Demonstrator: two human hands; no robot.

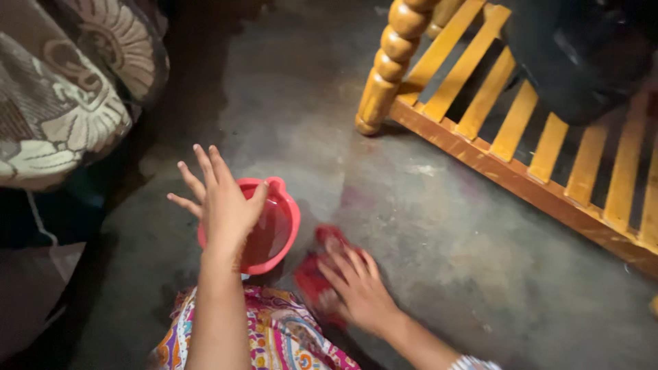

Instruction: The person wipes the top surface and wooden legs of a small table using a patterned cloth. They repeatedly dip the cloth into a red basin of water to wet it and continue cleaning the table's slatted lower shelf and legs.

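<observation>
My left hand (221, 200) hovers with fingers spread above a small red bowl (284, 236) that stands on the grey concrete floor and holds some liquid. It holds nothing. My right hand (358, 286) presses flat on a red cloth (317, 273) lying on the floor just right of the bowl, fingers pointing up and left over the cloth. The cloth is partly hidden under the hand.
A wooden slatted frame (507, 130) with a turned leg (388, 65) stands at the upper right, a dark object (582, 55) on it. Patterned fabric (62, 96) hangs at the upper left. My colourful patterned clothing (274, 336) is at the bottom.
</observation>
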